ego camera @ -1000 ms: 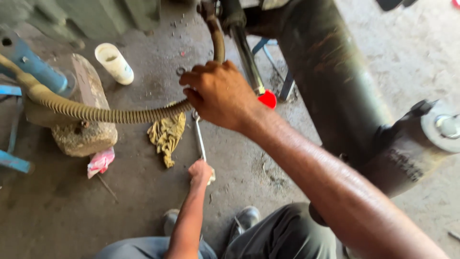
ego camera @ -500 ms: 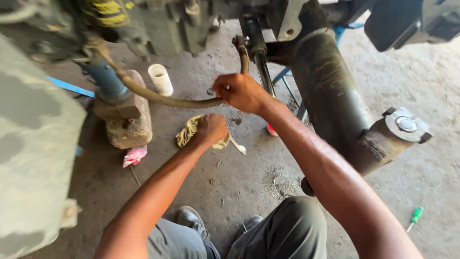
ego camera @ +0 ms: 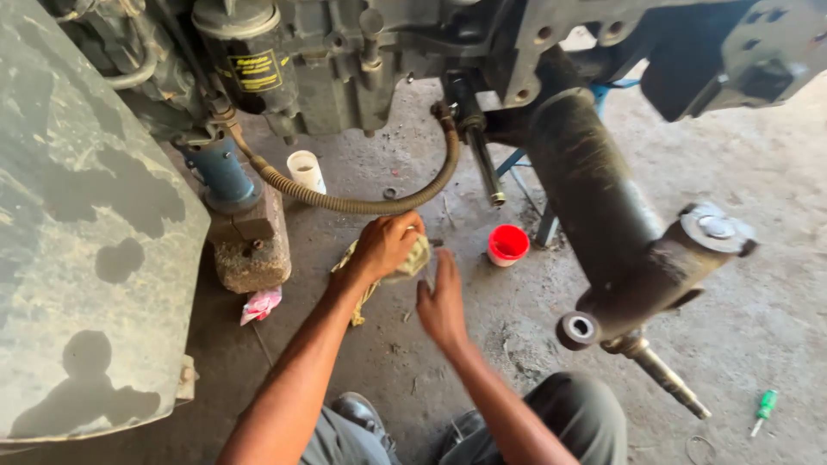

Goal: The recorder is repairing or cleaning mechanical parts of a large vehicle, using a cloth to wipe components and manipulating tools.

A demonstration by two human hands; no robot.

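A dirty yellowish rag point(ego camera: 412, 258) is bunched in the closed grip of the left hand point(ego camera: 385, 245), above the concrete floor point(ego camera: 362, 344). The right hand point(ego camera: 442, 301) is open flat just beside it, holding nothing. A ribbed hose point(ego camera: 362, 205) curves behind; a red cup point(ego camera: 507, 244) stands nearby.

rag point(ego camera: 405, 263) | yellowish, dirty, crumpled | bunched up, tail hanging down | above concrete floor, possibly wrapped round something

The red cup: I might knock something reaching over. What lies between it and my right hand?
Head view: only bare, dirty concrete floor between red cup and right hand.
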